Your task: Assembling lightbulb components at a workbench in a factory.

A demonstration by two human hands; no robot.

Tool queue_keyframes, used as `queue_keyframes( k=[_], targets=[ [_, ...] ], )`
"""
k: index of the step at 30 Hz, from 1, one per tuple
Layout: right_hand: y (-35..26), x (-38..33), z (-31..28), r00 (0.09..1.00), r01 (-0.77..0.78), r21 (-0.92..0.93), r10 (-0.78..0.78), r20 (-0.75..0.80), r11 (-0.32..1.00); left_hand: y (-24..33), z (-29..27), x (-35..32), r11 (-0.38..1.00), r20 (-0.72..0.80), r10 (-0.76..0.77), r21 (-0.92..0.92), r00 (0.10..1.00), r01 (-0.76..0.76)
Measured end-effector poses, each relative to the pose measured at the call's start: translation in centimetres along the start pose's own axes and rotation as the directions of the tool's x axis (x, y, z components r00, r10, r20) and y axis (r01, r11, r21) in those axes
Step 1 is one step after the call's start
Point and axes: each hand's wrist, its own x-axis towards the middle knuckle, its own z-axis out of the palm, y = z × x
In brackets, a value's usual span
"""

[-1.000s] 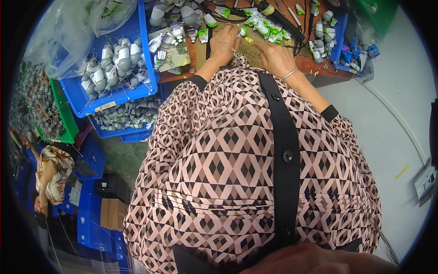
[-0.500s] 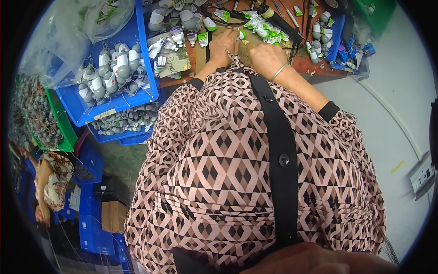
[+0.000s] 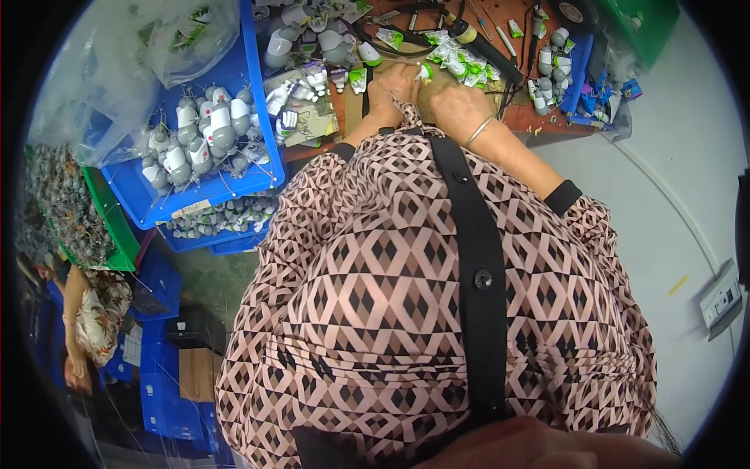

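Observation:
At the table's near edge, my left hand (image 3: 393,92) is closed, its fingertips at a small white-and-green plastic part (image 3: 425,72) that it seems to pinch. Just to the right, my right hand (image 3: 461,108) is closed with the fingers curled under; whatever it holds is hidden behind the knuckles. Both hands rest low over a brown board (image 3: 355,105) on the worktable. Beyond them lies a heap of white-and-green plastic pieces (image 3: 467,64). A single rounded white-and-green piece (image 3: 369,53) lies just past my left hand.
To the left, a blue bin (image 3: 266,148) holds grey-and-white bulb-shaped parts (image 3: 205,129) with wires. White-and-purple parts (image 3: 316,78) sit beside it. A black-handled tool (image 3: 492,55) and cables lie at the back. More grey parts (image 3: 556,62) are at right. Another person (image 3: 101,313) is at far left.
The whole view has shifted slightly, so the bin and table appear lower and more to the right. My hands stay close together at the same spot, with the right hand's fingertips now more hidden.

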Motion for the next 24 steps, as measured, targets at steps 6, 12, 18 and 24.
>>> queue_keyframes(
  k=[6, 12, 18, 24],
  targets=[
    [3.2, -2.0, 4.0, 0.988, -0.1, 0.399, 0.139, -0.068, 0.911, 0.3, -0.3, -0.8, 0.999, 0.043, -0.005, -0.037, 0.999, 0.007],
    [6.6, -4.1, 4.4, 0.945, -0.314, 0.853, -0.056, 0.321, -0.416, -0.5, -2.7, 0.8, 0.886, 0.114, 0.243, -0.43, 0.963, -0.173],
    [8.2, -4.8, 5.3, 0.995, -0.054, 0.961, -0.066, 0.075, 0.272, -0.7, -4.8, 2.7, 0.797, 0.514, 0.278, -0.595, 0.811, 0.104],
    [9.1, -6.4, 2.9, 0.913, 0.302, 0.222, -0.214, -0.346, 0.927, 1.7, -6.9, 3.5, 0.807, 0.644, 0.325, -0.571, 0.693, 0.152]
  ],
)
